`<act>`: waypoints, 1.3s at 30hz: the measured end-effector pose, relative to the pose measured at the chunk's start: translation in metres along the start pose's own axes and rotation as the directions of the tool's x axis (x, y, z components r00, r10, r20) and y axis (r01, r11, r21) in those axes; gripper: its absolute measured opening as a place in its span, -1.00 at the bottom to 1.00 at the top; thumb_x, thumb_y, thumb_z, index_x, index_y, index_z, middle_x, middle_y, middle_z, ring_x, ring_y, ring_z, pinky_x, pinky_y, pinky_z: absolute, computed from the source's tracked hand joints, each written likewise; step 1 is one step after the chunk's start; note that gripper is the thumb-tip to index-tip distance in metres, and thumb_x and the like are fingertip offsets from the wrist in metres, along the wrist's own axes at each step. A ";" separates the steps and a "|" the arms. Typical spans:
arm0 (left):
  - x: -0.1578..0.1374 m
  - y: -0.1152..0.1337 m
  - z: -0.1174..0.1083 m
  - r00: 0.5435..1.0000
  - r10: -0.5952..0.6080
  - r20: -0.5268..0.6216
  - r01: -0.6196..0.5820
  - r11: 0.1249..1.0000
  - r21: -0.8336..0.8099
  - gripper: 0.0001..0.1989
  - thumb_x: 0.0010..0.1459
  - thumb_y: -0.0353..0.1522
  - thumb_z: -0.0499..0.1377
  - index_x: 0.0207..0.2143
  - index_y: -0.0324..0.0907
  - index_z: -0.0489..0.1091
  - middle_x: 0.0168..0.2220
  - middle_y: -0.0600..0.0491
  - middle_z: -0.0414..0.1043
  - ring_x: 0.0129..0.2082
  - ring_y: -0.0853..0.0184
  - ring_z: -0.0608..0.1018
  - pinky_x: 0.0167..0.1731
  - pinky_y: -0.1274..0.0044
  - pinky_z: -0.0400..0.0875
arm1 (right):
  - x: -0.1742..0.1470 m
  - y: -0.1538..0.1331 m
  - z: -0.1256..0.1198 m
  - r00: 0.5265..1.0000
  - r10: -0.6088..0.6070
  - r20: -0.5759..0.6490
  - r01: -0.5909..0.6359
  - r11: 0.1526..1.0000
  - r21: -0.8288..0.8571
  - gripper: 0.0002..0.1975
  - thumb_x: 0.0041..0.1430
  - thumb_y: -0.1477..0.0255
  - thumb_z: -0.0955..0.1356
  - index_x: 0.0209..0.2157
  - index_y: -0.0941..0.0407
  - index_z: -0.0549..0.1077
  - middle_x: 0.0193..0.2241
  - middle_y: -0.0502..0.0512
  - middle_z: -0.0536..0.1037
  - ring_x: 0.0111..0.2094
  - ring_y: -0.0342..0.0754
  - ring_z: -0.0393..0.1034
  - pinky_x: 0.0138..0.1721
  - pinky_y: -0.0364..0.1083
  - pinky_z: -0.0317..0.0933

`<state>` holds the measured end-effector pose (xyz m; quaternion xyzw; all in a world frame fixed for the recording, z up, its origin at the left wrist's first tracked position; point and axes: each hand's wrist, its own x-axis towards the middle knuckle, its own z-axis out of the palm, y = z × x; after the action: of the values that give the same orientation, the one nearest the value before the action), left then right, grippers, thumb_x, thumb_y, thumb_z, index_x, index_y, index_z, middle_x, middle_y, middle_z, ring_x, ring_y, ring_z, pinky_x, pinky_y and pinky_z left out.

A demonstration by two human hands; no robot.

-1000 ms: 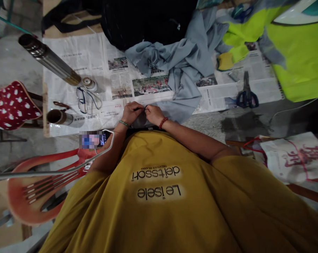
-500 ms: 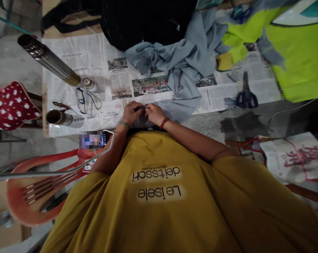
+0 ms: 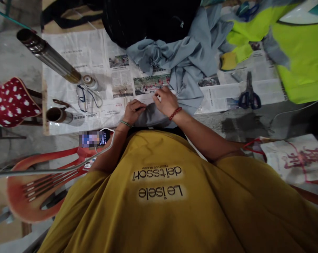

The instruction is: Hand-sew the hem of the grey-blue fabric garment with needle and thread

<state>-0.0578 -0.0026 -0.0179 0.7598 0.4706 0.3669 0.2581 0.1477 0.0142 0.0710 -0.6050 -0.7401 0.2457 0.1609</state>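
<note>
A length of grey cloth runs in folds from the back of the table down to its near edge. The fingers of my left hand, which wears a green bracelet, are closed on the cloth's near part by the table edge. Up and to the right of it, over the cloth, is my right hand, with a red bead bracelet. Its thumb and forefinger are pinched together; whatever lies between them is too small to make out. A gap separates the two hands.
Newspaper covers the table. To the left stand a steel flask, glasses and an open cup. Scissors, yellow-green cloth and an iron lie right. A phone rests on a red chair.
My right hand has moved up and to the right, away from my left hand, with its fingers still pinched. My left hand stays at the cloth by the table edge.
</note>
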 end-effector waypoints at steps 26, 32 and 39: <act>0.001 0.006 -0.005 0.983 -0.179 -0.032 0.179 0.984 -0.016 -0.84 0.20 -0.23 0.28 -0.35 -0.13 0.54 -0.39 0.05 0.53 -0.32 0.31 0.53 -0.23 0.47 0.46 | 0.032 -0.011 0.032 0.957 0.224 0.184 -0.290 0.736 0.611 -0.82 0.13 0.59 0.32 -0.52 0.11 0.32 -0.54 -0.05 0.47 -0.40 -0.19 0.42 -0.22 -0.20 0.32; 0.000 0.004 -0.005 0.982 -0.183 -0.033 0.182 0.983 -0.031 -0.87 0.20 -0.28 0.27 -0.34 -0.15 0.53 -0.39 0.07 0.50 -0.30 0.31 0.53 -0.22 0.48 0.46 | 0.040 -0.008 0.038 0.929 0.319 0.186 -0.354 0.630 0.691 -0.82 0.24 0.55 0.33 -0.45 0.10 0.34 -0.56 -0.05 0.46 -0.45 -0.19 0.41 -0.29 -0.20 0.36; 0.000 0.007 -0.005 0.985 -0.168 -0.033 0.167 0.985 -0.045 -0.90 0.14 -0.31 0.28 -0.36 -0.17 0.53 -0.39 0.07 0.53 -0.32 0.33 0.53 -0.21 0.49 0.46 | 0.038 -0.007 0.015 0.925 0.308 0.223 -0.354 0.484 0.800 -0.83 0.45 0.47 0.24 -0.31 0.06 0.24 -0.51 -0.13 0.48 -0.64 -0.25 0.28 -0.53 -0.24 0.13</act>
<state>-0.0583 -0.0050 -0.0094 0.7052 0.5296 0.3675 0.2951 0.1258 0.0473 0.0603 -0.5815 -0.4095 0.6054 0.3574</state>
